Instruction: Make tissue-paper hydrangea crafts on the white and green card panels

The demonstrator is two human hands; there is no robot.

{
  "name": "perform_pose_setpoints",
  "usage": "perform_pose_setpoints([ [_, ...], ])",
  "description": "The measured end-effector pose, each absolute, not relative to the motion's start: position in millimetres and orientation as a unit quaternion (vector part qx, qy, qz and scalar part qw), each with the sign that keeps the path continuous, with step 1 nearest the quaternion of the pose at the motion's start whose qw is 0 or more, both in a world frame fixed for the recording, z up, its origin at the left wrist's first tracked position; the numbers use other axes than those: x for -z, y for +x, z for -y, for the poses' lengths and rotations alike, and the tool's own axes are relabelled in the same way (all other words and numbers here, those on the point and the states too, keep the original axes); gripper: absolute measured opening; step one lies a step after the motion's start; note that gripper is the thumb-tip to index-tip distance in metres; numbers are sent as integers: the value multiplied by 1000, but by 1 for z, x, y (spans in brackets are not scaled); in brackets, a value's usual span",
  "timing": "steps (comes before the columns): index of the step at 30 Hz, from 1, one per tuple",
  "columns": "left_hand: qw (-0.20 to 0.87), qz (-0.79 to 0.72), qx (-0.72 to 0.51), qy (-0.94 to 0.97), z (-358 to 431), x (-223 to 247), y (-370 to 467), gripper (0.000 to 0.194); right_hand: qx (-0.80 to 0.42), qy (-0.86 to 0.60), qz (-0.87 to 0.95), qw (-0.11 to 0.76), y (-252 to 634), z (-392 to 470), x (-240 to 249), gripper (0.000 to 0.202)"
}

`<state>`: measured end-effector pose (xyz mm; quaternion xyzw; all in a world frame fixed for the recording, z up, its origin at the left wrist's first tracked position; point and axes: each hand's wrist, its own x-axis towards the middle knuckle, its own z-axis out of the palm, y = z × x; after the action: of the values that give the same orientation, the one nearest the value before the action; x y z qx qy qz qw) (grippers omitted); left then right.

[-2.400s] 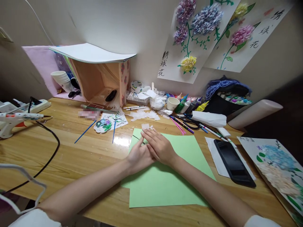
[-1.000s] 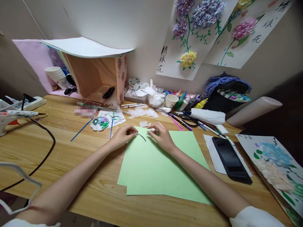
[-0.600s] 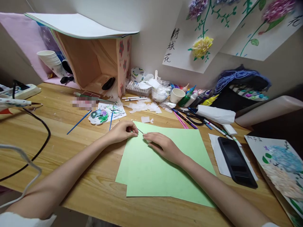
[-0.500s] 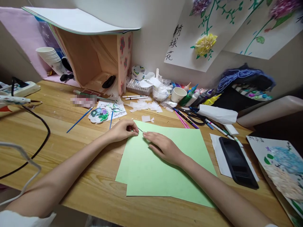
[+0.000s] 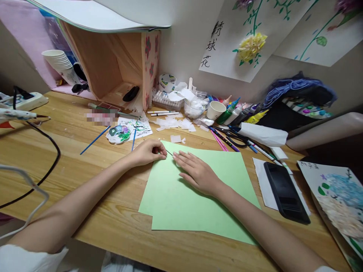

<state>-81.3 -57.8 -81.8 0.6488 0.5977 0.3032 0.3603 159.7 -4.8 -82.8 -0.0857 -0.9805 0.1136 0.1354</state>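
Pale green paper sheets (image 5: 204,211), overlapping, lie on the wooden desk in the middle of the head view. At their far left corner my left hand (image 5: 149,153) is closed in a pinch on a thin dark stick (image 5: 169,152); whether it is wire or a rolled strip cannot be made out. Its other end runs to the fingertips of my right hand (image 5: 200,173). That hand lies palm down on the green paper, fingers stretched out and slightly apart. Whatever is under the right palm is hidden.
A paint palette (image 5: 118,134) and blue brushes (image 5: 95,139) are left of the paper. Scissors (image 5: 234,136), pens and a black phone (image 5: 286,192) are on the right. Behind are paper scraps (image 5: 172,122), a paper cup (image 5: 216,110), paint bottles and an open box (image 5: 150,71).
My right fingers have straightened and spread a little, shifting slightly right along the paper. My left hand keeps its pinch on the thin stick. The camera view has shifted slightly.
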Motion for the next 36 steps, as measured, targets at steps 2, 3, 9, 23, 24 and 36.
perform_pose_setpoints([
  [2,361,-599,-301,648,58,82,-81,18,-116,-92,979,138,161,4,83,45],
  [3,360,-600,-299,648,58,82,-81,18,-119,-83,981,132,161,3,83,44],
  [9,355,-607,-285,652,57,82,-82,18,-117,-72,987,81,161,3,79,51],
  [23,352,-610,-284,650,57,83,-82,17,-178,-72,977,95,172,0,82,60],
  [24,351,-610,-285,651,57,83,-82,17,-169,-62,980,88,173,0,83,58],
  [36,351,-602,-297,653,59,81,-80,16,-125,-76,988,56,175,5,80,53],
])
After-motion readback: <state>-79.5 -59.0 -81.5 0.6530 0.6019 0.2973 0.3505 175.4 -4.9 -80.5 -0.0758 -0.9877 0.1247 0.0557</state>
